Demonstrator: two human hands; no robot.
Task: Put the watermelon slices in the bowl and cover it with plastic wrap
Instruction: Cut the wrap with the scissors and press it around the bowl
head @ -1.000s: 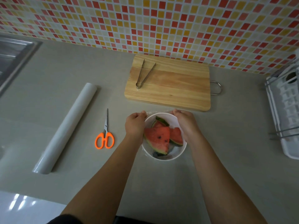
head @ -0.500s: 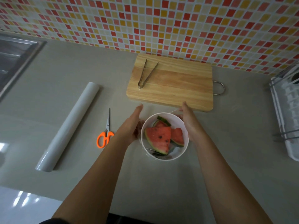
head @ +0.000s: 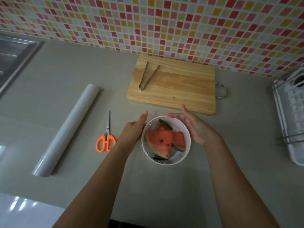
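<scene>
Red flesh with dark seeds and a green rind marked the three triangular watermelon slices [head: 160, 141], which lay piled inside the round white bowl [head: 176, 123]. The bowl stood on the smooth grey table [head: 65, 71], just in front of the pale wooden cutting board [head: 172, 89]. A thin clear plastic film [head: 153, 114] showed as faint creases and small glints at the far rim of the bowl and again at its near edge. How tight it lay over the top I cannot tell.

The left hand [head: 134, 130] was open, its fingers straight and together, and it lay flat along the left wall of the bowl. The right hand [head: 192, 125] was open too, with loose, spread fingers and the palm turned toward the right rim. It held nothing, and whether it really touched the bowl was not clear.

On the board rested slim metal tongs [head: 146, 76] with toothed tips, their arms apart. Left of the bowl lay scissors with orange plastic handles [head: 106, 139], and further left a long white roll of plastic wrap [head: 65, 130]. A white dish rack with metal wires [head: 291, 120] stood at the right edge.
</scene>
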